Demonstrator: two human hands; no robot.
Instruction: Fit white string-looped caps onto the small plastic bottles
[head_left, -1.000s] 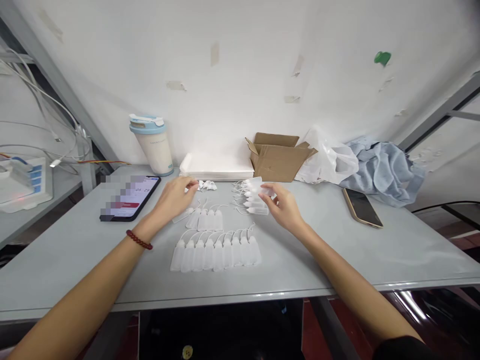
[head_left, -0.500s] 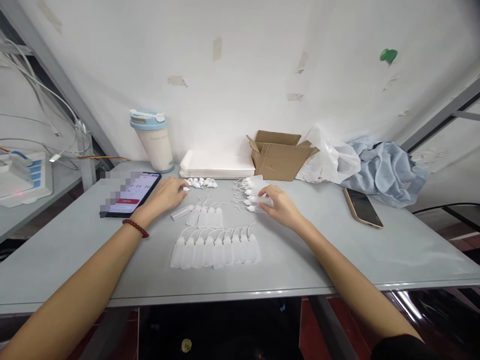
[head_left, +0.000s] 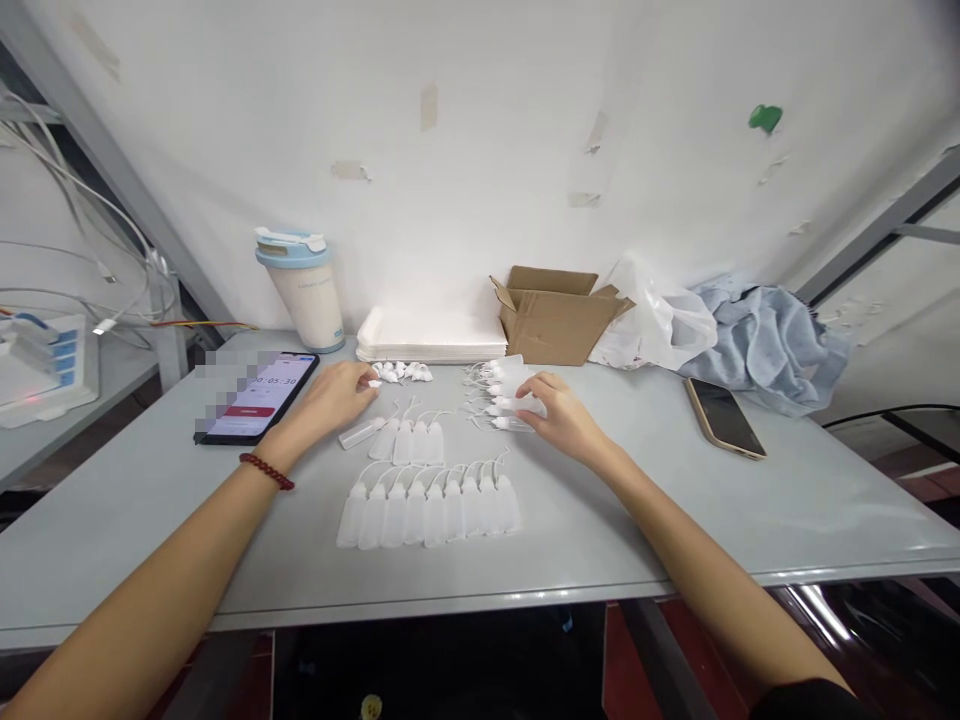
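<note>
At the back of the grey table, my left hand (head_left: 341, 395) is closed in a pinch beside a small pile of white caps (head_left: 405, 371); a small white cap (head_left: 373, 385) shows at its fingertips. My right hand (head_left: 559, 412) has thumb and fingers around a translucent squeeze bottle (head_left: 528, 406), lying on its side in a column of similar bottles (head_left: 504, 372) with thin tubes pointing left. Between the hands lies a short row of bottles (head_left: 417, 442), one bottle (head_left: 361, 433) tilted at its left end. A longer row of bottles (head_left: 427, 515) lies nearer the front edge.
A phone with a timer (head_left: 259, 400) lies left, a lidded cup (head_left: 306, 300) behind it. Along the wall are a white stack of flat sheets or trays (head_left: 435, 340), an open cardboard box (head_left: 555, 325), a plastic bag (head_left: 656, 320) and blue cloth (head_left: 780, 345). Another phone (head_left: 724, 418) lies right.
The bottle in my right hand sits slightly lower, level with the others in its column. My left hand has barely moved at the caps. The whole view has shifted slightly.
</note>
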